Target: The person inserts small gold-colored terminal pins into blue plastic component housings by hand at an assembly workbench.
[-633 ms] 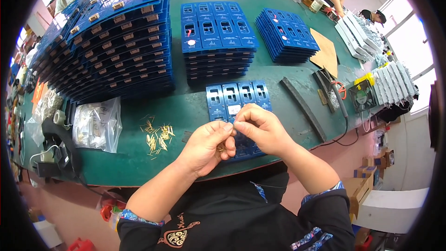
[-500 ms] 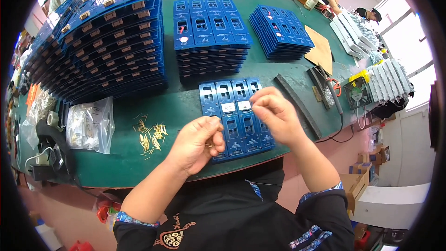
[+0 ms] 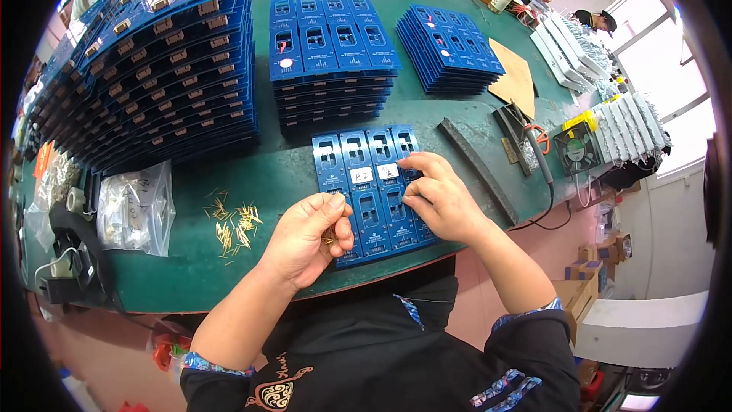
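Note:
A blue circuit board panel with rectangular cutouts and two white labels lies flat on the green table before me. My left hand hovers over its near left side, fingers curled around several thin brass pins whose ends show between them. Over the panel's right half is my right hand, its index finger reaching to the board near the right label and its thumb lower down, apart from it. I see nothing between those fingertips. Loose brass pins lie scattered left of my left hand.
Tall blue panel stacks stand at left, with smaller stacks behind. A dark bar, soldering iron and small fan sit at right. A plastic bag lies left. People work at the far side.
My right hand has come down onto the panel, its pinched thumb and index finger now apart. The whole view has shifted slightly; my left hand stays closed on the pins.

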Demonstrator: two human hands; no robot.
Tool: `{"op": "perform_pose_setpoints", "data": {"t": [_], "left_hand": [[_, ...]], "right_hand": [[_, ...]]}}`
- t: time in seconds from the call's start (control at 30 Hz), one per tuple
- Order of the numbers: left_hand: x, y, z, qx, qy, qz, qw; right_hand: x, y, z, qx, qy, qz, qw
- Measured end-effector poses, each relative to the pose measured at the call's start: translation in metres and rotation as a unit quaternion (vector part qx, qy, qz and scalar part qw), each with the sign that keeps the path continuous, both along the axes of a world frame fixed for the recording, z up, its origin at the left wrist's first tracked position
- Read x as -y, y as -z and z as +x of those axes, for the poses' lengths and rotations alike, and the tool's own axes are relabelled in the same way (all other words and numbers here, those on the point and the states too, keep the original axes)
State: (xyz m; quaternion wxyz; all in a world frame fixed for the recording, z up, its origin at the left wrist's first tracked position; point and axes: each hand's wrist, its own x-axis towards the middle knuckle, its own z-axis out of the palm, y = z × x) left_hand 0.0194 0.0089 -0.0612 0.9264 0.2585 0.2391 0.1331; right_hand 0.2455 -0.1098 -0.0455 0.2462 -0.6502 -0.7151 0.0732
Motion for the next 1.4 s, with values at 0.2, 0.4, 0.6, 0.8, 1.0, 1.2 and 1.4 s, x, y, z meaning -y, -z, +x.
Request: {"op": "perform_pose_setpoints", "data": {"t": [0.2,0.4,0.6,0.8,1.0,1.2,1.4], "left_hand": [[0.001,0.000,0.000,0.002,-0.003,0.000,1.000],[0.000,-0.001,0.000,0.001,-0.007,0.005,1.000],[-0.001,0.000,0.000,-0.008,-0.008,0.006,1.000],[-0.001,-0.001,-0.001,-0.008,-0.011,0.011,1.000],[0.002,0.001,0.003,-0.022,-0.004,0.026,0.999],[0.005,0.001,0.006,-0.013,-0.001,0.035,0.999],[0.006,-0.002,0.003,-0.027,-0.005,0.046,0.999]], "right_hand": [[0.000,-0.002,-0.003,0.021,-0.002,0.015,1.000],[-0.003,-0.005,-0.010,0.063,-0.019,0.023,0.998],[0.006,-0.006,-0.005,0.017,0.028,0.061,0.998],[0.010,-0.005,-0.017,0.092,-0.016,0.065,0.994],[-0.006,-0.019,-0.032,0.027,-0.027,0.121,0.992],[-0.027,-0.020,-0.057,0.009,-0.082,0.195,0.977],[-0.030,-0.016,-0.062,0.006,-0.077,0.178,0.981]]}}
